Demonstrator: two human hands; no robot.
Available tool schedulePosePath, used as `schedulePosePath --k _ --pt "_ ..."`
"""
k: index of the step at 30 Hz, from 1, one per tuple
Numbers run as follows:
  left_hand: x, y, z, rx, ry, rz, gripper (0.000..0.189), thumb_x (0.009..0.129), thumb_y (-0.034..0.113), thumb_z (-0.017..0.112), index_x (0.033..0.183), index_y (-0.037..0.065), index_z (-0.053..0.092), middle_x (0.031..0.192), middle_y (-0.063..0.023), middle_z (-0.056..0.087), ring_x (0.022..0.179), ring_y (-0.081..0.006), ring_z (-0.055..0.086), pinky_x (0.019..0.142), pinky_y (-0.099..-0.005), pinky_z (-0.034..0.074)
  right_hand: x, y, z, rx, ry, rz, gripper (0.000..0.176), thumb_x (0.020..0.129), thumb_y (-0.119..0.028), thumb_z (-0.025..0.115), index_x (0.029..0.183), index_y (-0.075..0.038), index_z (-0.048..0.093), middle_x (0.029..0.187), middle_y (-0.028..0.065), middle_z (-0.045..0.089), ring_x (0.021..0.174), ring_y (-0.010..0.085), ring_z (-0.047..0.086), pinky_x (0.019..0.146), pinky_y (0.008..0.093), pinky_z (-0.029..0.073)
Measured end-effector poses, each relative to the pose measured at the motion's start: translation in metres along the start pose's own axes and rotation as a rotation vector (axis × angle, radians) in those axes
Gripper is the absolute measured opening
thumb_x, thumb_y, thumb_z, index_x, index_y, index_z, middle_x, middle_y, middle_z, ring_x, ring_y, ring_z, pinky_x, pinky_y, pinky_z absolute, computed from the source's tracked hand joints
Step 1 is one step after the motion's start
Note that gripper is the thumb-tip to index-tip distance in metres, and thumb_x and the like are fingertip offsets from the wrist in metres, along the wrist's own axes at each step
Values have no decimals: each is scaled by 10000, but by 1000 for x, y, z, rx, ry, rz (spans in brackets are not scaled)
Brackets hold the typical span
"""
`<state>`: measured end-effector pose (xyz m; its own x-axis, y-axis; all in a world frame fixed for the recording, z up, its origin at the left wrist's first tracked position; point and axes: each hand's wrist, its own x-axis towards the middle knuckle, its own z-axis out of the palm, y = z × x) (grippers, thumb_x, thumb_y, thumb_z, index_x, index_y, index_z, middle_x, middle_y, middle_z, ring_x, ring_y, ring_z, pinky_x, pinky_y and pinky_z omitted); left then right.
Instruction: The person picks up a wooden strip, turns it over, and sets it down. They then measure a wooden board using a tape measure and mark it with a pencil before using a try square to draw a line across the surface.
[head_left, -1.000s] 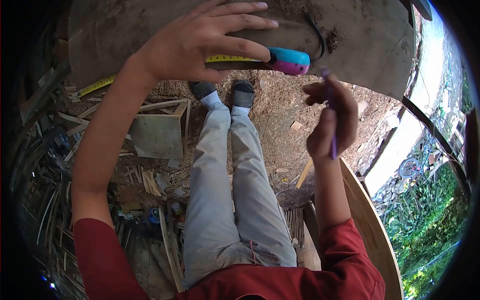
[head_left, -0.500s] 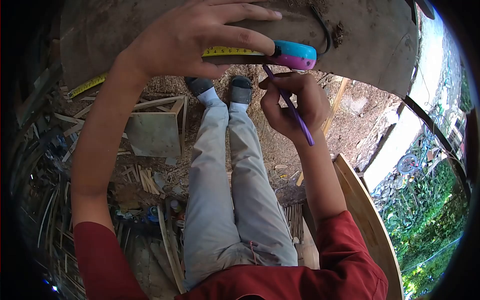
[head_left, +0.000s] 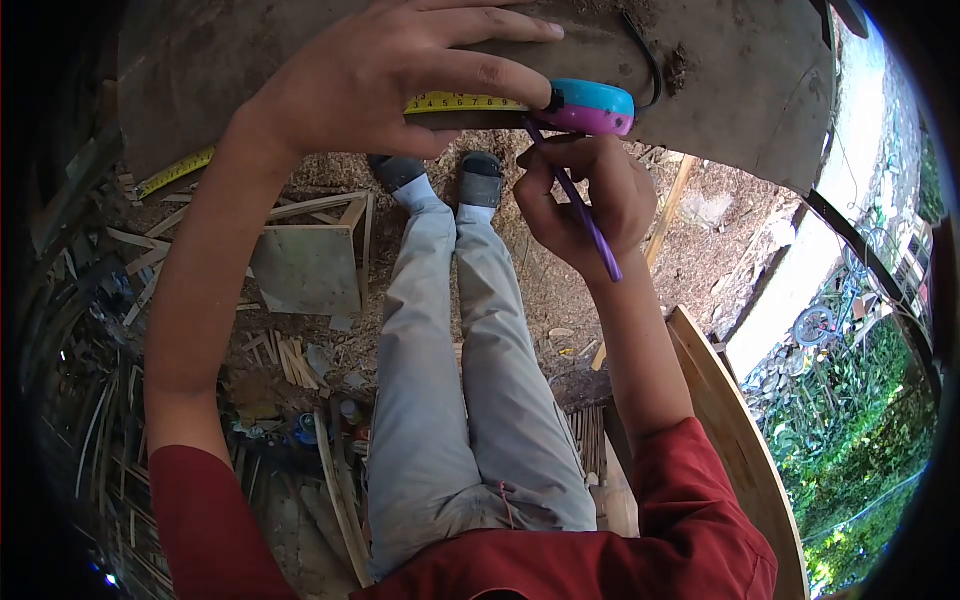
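My left hand (head_left: 400, 75) lies over the near edge of a brown board (head_left: 730, 125), thumb below the edge. It holds a tape measure (head_left: 595, 105) there, the index fingertip at the black part of its blue and pink case. The yellow blade (head_left: 465, 102) runs left along the edge, passes under my hand and shows again at the far left. In my right hand (head_left: 625, 195) is a purple pencil (head_left: 592, 225), pinched between thumb and fingers. Its upper end meets the board's edge just below the left side of the case.
A black strap (head_left: 652, 65) lies on the board beyond the case. Below are my legs, a wooden frame with a panel (head_left: 305, 270), wood scraps (head_left: 295, 360) and sawdust. A curved wooden piece (head_left: 735, 430) stands at my right, with plants outside.
My right hand and the pencil have shifted slightly up and left along the edge. The left hand and the tape measure stay almost where they were.
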<state>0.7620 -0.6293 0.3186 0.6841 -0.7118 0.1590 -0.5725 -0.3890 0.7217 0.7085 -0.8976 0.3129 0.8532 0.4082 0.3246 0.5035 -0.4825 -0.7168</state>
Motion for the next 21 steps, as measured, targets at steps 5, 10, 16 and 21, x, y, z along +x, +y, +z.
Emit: schedulePosePath --k 5,10,16,21 --pt "-1 0 1 36 -26 -9 587 851 238 912 1392 399 747 1689 -57 530 1633 -382 381 1300 -721 236 -1 1 0 -17 -12 0 251 720 -28 836 873 -99 651 746 52 699 627 258 700 574 369 556" --pt "-1 -2 1 -25 3 -3 594 852 249 917 1398 405 743 1690 -59 528 1634 -384 379 1301 -718 232 -2 3 1 -20 -15 4 246 721 -33 836 869 -101 652 745 51 698 623 257 697 572 371 556" --pt "-1 -3 1 -1 -7 7 610 852 246 919 1414 398 736 1691 -64 526 1635 -389 375 1298 -725 231 -1 2 0 -35 -11 -2 244 720 -30 832 860 -102 646 745 49 692 624 256 695 568 373 554" --pt "-1 -4 -1 -16 2 28 644 835 248 928 1430 390 725 1683 -80 531 1623 -409 387 1291 -732 239 -1 3 1 -26 -9 -7 245 722 -23 825 856 -105 636 752 47 688 626 257 691 565 370 549"
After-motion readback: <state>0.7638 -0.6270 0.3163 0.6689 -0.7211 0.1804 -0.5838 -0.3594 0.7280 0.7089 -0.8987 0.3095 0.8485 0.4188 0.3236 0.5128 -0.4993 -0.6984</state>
